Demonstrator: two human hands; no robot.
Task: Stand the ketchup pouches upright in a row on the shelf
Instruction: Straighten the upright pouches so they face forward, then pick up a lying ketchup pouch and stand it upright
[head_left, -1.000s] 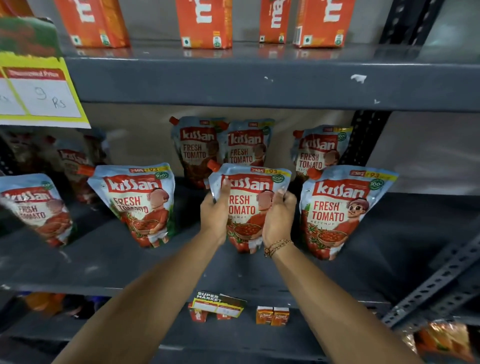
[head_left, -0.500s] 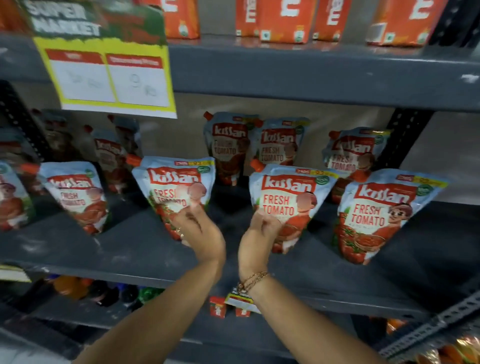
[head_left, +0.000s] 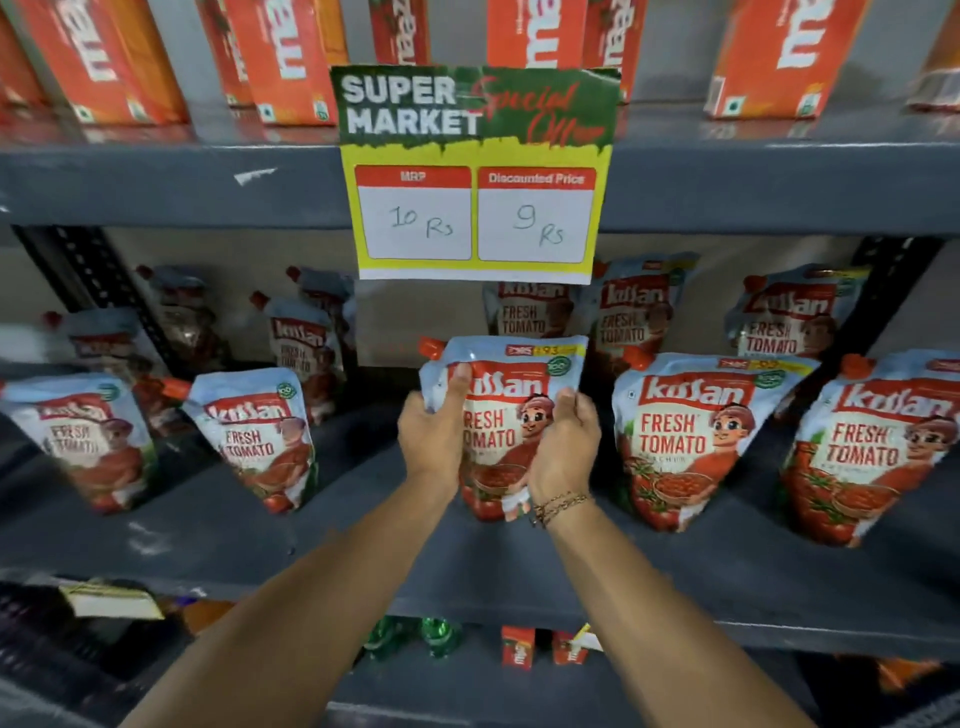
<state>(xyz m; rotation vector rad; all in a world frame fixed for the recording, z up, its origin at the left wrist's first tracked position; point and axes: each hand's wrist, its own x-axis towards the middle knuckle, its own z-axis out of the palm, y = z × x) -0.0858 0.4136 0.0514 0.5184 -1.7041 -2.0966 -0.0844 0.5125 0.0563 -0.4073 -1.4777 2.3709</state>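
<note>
Kissan fresh tomato ketchup pouches, pale blue with red caps, stand on the grey shelf (head_left: 363, 525). My left hand (head_left: 434, 439) and my right hand (head_left: 563, 444) grip the middle front pouch (head_left: 511, 387) by its two sides; it is upright, leaning slightly back. Two front pouches stand to its left (head_left: 254, 436) (head_left: 78, 441) and two pouches to its right (head_left: 696, 441) (head_left: 872, 447), all tilted a little. Several more pouches (head_left: 634, 317) stand in a back row, partly hidden.
A yellow and green price sign (head_left: 475, 171) hangs from the shelf above, covering part of the back row. Orange cartons (head_left: 280, 57) line the upper shelf. Small cartons and green bottles (head_left: 441, 636) sit on the lower shelf. A black perforated upright (head_left: 104, 291) stands at back left.
Both hands let go of one front pouch, moved left, and now grip the neighbouring pouch. My view has swung left and up, bringing the price sign to the centre.
</note>
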